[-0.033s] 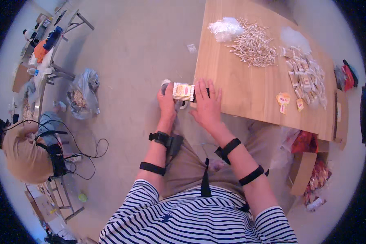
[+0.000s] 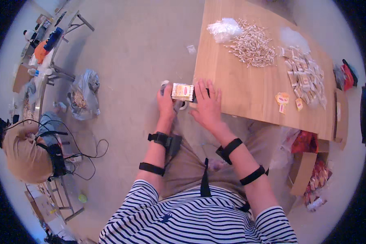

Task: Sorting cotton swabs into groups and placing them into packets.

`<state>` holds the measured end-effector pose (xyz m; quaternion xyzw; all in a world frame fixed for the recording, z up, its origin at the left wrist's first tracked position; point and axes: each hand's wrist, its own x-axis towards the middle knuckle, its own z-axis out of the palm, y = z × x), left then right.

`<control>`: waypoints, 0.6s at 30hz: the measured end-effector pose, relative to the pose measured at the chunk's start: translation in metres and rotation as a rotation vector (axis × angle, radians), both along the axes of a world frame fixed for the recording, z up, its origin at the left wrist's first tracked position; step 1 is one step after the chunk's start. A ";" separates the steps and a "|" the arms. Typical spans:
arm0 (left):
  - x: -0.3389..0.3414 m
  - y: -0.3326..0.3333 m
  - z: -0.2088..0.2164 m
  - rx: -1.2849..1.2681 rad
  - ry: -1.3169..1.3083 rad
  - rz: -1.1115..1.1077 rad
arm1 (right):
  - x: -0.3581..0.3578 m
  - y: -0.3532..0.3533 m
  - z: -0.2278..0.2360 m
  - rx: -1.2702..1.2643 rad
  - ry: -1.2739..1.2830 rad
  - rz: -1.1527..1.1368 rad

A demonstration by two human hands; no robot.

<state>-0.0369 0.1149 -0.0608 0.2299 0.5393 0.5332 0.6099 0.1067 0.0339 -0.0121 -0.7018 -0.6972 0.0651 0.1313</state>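
A small clear packet of cotton swabs (image 2: 183, 92) with an orange and yellow card in it lies flat at the table's left edge. My left hand (image 2: 165, 101) grips the packet's left end, thumb on top. My right hand (image 2: 208, 103) rests at the table corner with its fingers stretched out and the thumb apart. Under its fingers is a black object (image 2: 194, 97), mostly hidden, which touches or nearly touches the packet's right end. Several orange and yellow cards (image 2: 282, 99) lie on the table to the right.
On the wooden table (image 2: 232, 81) are a heap of loose cotton swabs (image 2: 254, 44), clear bags (image 2: 224, 30) and a pile of filled packets (image 2: 307, 77). Open cardboard boxes (image 2: 304, 173) stand below at right. At left a person (image 2: 26, 150) sits near a plastic sack (image 2: 84, 95) and loose cables (image 2: 95, 152).
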 end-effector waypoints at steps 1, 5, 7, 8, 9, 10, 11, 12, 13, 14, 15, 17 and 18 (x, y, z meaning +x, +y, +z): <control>-0.006 0.001 -0.003 0.030 0.018 -0.013 | 0.007 -0.002 0.002 -0.002 0.075 0.037; -0.031 -0.002 0.006 0.131 0.278 -0.022 | 0.044 -0.026 -0.021 0.114 0.084 -0.023; -0.032 -0.010 0.022 0.199 0.493 0.003 | 0.070 -0.036 -0.023 0.149 -0.001 -0.019; -0.035 -0.014 0.030 0.250 0.607 0.033 | 0.079 -0.033 -0.024 0.136 0.013 -0.043; -0.031 -0.020 0.038 0.302 0.715 0.054 | 0.091 -0.027 -0.025 0.121 0.021 -0.078; -0.026 -0.027 0.045 0.387 0.804 0.010 | 0.102 -0.020 -0.026 0.107 0.030 -0.112; -0.024 -0.036 0.053 0.469 0.901 -0.022 | 0.107 -0.008 -0.021 0.108 -0.008 -0.121; -0.020 -0.043 0.063 0.553 0.995 -0.060 | 0.114 0.004 -0.014 0.109 -0.046 -0.138; -0.011 -0.052 0.075 0.555 0.987 -0.142 | 0.120 0.017 -0.007 0.109 -0.085 -0.155; -0.001 -0.062 0.089 0.556 0.981 -0.219 | 0.125 0.032 -0.002 0.103 -0.105 -0.157; 0.010 -0.069 0.097 0.557 0.977 -0.299 | 0.131 0.048 0.001 0.097 -0.122 -0.162; 0.025 -0.073 0.084 0.677 0.965 -0.401 | 0.141 0.073 0.007 0.104 -0.152 -0.168; 0.033 -0.074 0.076 0.734 0.954 -0.459 | 0.147 0.080 0.008 0.113 -0.168 -0.177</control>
